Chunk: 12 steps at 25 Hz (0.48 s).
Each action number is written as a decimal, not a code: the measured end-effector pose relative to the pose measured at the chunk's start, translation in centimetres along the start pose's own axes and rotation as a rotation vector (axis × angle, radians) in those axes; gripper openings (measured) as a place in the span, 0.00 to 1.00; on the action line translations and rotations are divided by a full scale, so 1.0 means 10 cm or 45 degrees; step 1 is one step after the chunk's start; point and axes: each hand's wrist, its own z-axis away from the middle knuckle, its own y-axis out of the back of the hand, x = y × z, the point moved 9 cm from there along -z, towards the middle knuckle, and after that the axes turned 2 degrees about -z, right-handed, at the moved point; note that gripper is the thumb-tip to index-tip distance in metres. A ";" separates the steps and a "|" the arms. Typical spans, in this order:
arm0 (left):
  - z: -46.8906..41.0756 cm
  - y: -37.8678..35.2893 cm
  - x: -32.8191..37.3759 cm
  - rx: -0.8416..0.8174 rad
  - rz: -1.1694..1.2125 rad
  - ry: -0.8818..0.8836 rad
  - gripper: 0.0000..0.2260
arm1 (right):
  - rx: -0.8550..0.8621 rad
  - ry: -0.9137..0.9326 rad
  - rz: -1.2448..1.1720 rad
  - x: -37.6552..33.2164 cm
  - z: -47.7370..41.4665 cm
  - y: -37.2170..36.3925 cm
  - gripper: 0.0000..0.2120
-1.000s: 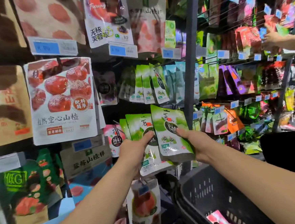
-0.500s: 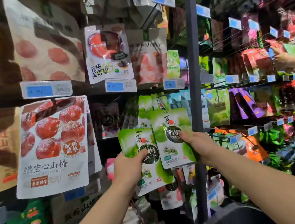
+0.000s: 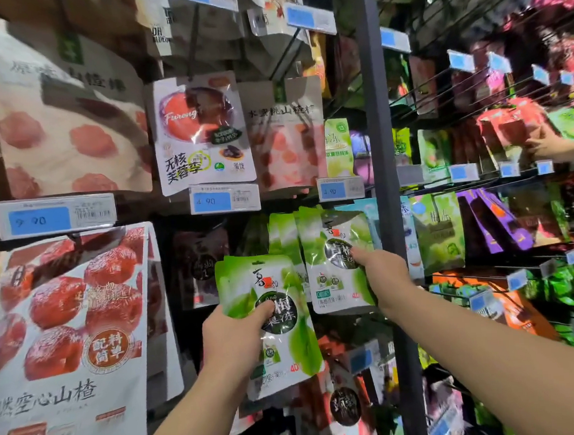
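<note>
My left hand (image 3: 235,338) grips a small stack of green plum-jelly pouches (image 3: 280,324), thumb across the front of the dark round label. My right hand (image 3: 384,276) holds another green pouch (image 3: 334,265) of the same kind, thumb on its front, raised against the row of matching green pouches (image 3: 283,231) hanging on a peg. Both pouches stand upright in front of the snack rack.
A dark upright post (image 3: 386,209) stands just right of my right hand. Large red hawthorn bags (image 3: 70,323) hang at left, blue price tags (image 3: 224,198) line the pegs. Another person's hand (image 3: 544,144) reaches into red packets at the far right.
Both hands have risen with their pouches from basket height up to the peg row. The right pouch now meets the hanging green row, and the basket has dropped out of view.
</note>
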 end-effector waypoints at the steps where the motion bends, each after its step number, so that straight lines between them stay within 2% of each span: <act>1: -0.01 -0.01 -0.01 0.005 -0.010 -0.004 0.09 | 0.013 0.028 0.012 0.01 0.00 0.03 0.10; 4: -0.01 -0.06 -0.08 -0.005 0.014 0.004 0.11 | 0.018 0.077 0.008 -0.01 -0.02 0.11 0.15; 6: 0.01 -0.10 -0.11 -0.014 0.057 0.010 0.09 | 0.028 0.057 0.005 -0.03 -0.06 0.15 0.19; 10: 0.06 -0.15 -0.09 -0.043 0.103 0.023 0.07 | 0.015 0.024 0.017 -0.09 -0.12 0.11 0.17; 12: 0.06 -0.13 -0.10 -0.048 0.127 0.038 0.06 | -0.015 0.010 0.048 -0.07 -0.17 0.05 0.19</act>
